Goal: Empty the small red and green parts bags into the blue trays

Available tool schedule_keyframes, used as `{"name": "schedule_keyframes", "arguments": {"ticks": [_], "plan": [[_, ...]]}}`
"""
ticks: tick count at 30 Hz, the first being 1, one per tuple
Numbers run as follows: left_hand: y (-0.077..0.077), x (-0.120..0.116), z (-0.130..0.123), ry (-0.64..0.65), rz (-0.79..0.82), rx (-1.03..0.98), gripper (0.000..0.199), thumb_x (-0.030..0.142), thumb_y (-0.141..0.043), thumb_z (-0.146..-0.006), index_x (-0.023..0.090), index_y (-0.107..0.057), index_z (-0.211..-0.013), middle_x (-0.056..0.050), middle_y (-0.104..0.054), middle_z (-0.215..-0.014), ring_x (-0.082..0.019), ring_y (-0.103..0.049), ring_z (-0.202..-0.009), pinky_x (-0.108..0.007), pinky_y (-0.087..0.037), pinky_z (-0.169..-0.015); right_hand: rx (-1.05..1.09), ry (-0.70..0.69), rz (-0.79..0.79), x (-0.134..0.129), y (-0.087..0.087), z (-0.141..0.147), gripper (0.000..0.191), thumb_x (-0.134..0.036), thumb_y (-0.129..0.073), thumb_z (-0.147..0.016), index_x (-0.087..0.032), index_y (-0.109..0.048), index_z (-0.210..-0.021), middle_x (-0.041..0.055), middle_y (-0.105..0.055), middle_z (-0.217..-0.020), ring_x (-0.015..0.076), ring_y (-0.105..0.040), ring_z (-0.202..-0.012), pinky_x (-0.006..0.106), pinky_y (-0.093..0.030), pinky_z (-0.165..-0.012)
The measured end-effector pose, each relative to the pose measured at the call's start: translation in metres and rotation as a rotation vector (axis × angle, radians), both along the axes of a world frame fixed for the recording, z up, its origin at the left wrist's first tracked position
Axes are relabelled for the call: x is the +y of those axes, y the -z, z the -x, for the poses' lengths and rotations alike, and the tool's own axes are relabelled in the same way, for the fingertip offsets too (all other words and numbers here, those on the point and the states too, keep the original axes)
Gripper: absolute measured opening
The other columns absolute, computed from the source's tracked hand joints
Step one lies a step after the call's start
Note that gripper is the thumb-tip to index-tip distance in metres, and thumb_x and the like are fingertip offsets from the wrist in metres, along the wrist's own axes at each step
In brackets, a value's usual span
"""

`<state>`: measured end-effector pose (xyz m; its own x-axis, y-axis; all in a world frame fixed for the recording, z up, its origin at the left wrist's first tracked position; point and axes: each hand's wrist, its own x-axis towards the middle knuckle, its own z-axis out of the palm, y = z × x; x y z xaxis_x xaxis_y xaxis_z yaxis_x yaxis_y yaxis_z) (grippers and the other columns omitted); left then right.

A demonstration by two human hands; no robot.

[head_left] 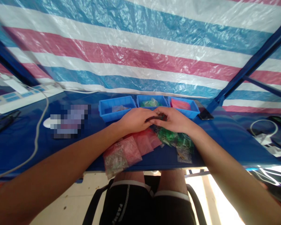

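My left hand (137, 120) and my right hand (172, 119) meet over the blue table (152, 161), in front of three blue bins. The fingers of both are curled together around something small and dark that I cannot make out. Below my left hand lie pink plastic bags (131, 148), the nearest one (115, 162) with greyish contents. Green packets (170, 136) are heaped under my right hand, beside a small clear bag (184, 155).
The left bin (105, 116) holds clear bags, the middle bin (152, 97) green and clear items, the right bin (194, 113) pink bags. A black phone (205, 114) lies right of them. A white cable (38, 128) and power strip (25, 99) are at left.
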<state>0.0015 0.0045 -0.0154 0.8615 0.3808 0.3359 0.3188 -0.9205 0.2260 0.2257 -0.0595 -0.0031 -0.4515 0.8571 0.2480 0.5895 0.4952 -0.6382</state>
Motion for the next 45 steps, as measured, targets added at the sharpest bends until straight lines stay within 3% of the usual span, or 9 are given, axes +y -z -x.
{"name": "schedule_keyframes", "arguments": {"ticks": [6,10,19,22,26,29,35,39,45], "plan": [[-0.003,0.002,0.000,-0.060,-0.003,-0.168,0.022,0.028,-0.055,-0.107,0.018,-0.074,-0.110,-0.006,-0.080,-0.105,-0.021,-0.074,-0.093,-0.030,-0.051,-0.082,0.223,-0.004,0.070,0.003,0.006,0.005,0.045,-0.048,-0.082,-0.091,-0.026,-0.070,-0.128,0.0080,-0.079,-0.121,0.0304,-0.074,-0.107,0.044,-0.058,-0.092],[-0.006,0.001,0.001,-0.091,0.012,-0.275,0.017,0.029,-0.061,-0.104,0.018,-0.073,-0.102,-0.001,-0.075,-0.085,-0.015,-0.066,-0.072,-0.027,-0.043,-0.069,0.383,-0.005,0.161,0.007,0.009,0.005,0.046,-0.054,-0.075,-0.096,-0.026,-0.073,-0.132,0.0075,-0.080,-0.124,0.0286,-0.076,-0.104,0.040,-0.062,-0.080],[-0.006,-0.001,-0.001,-0.169,0.094,-0.325,0.027,0.037,-0.065,-0.102,0.017,-0.067,-0.084,0.003,-0.063,-0.066,-0.012,-0.058,-0.059,-0.025,-0.038,-0.059,0.493,0.156,-0.047,0.016,0.009,-0.002,0.028,-0.051,-0.081,-0.093,-0.025,-0.086,-0.102,0.0070,-0.082,-0.106,0.0241,-0.074,-0.093,0.035,-0.059,-0.073],[-0.005,-0.001,-0.002,-0.170,0.093,-0.372,0.023,0.040,-0.070,-0.100,0.017,-0.072,-0.098,0.002,-0.070,-0.075,-0.012,-0.063,-0.061,-0.025,-0.046,-0.062,0.594,0.175,0.025,0.020,0.011,-0.001,0.033,-0.054,-0.087,-0.087,-0.023,-0.084,-0.097,0.0058,-0.083,-0.097,0.0207,-0.072,-0.079,0.032,-0.056,-0.063],[-0.002,0.001,-0.004,-0.106,0.043,-0.492,0.048,0.033,-0.078,-0.096,0.019,-0.064,-0.140,-0.011,-0.072,-0.125,-0.015,-0.073,-0.080,-0.028,-0.061,-0.073,0.791,0.204,0.138,0.023,0.012,-0.001,0.044,-0.051,-0.097,-0.074,-0.023,-0.077,-0.101,0.0017,-0.081,-0.085,0.0172,-0.070,-0.069,0.027,-0.052,-0.055],[-0.003,0.003,-0.003,-0.005,-0.058,-0.484,0.043,0.025,-0.078,-0.096,0.023,-0.066,-0.137,-0.014,-0.065,-0.141,-0.021,-0.073,-0.105,-0.032,-0.065,-0.084,0.854,0.195,0.215,0.022,0.011,0.000,0.052,-0.049,-0.099,-0.071,-0.022,-0.073,-0.108,0.0008,-0.080,-0.081,0.0172,-0.071,-0.068,0.026,-0.052,-0.055],[-0.007,0.002,0.000,0.014,-0.133,-0.530,0.014,0.027,-0.066,-0.107,0.019,-0.074,-0.114,-0.009,-0.076,-0.116,-0.019,-0.074,-0.104,-0.031,-0.061,-0.090,0.829,0.209,0.241,0.020,0.009,0.003,0.047,-0.057,-0.094,-0.077,-0.022,-0.076,-0.103,0.0019,-0.077,-0.081,0.0185,-0.072,-0.071,0.027,-0.054,-0.054],[-0.008,0.001,0.000,-0.070,-0.095,-0.543,0.018,0.032,-0.066,-0.107,0.018,-0.076,-0.109,-0.006,-0.078,-0.102,-0.016,-0.073,-0.087,-0.027,-0.058,-0.079,0.755,0.222,0.112,0.019,0.005,0.003,0.041,-0.062,-0.083,-0.088,-0.022,-0.080,-0.097,0.0054,-0.079,-0.095,0.0201,-0.073,-0.084,0.027,-0.055,-0.056],[-0.006,0.000,-0.001,-0.148,0.029,-0.580,0.025,0.038,-0.066,-0.106,0.018,-0.076,-0.118,-0.006,-0.081,-0.102,-0.016,-0.076,-0.082,-0.026,-0.060,-0.076,0.701,0.106,0.138,0.017,0.009,0.001,0.036,-0.050,-0.095,-0.079,-0.024,-0.080,-0.100,0.0026,-0.080,-0.091,0.0191,-0.073,-0.076,0.028,-0.057,-0.057]]}}
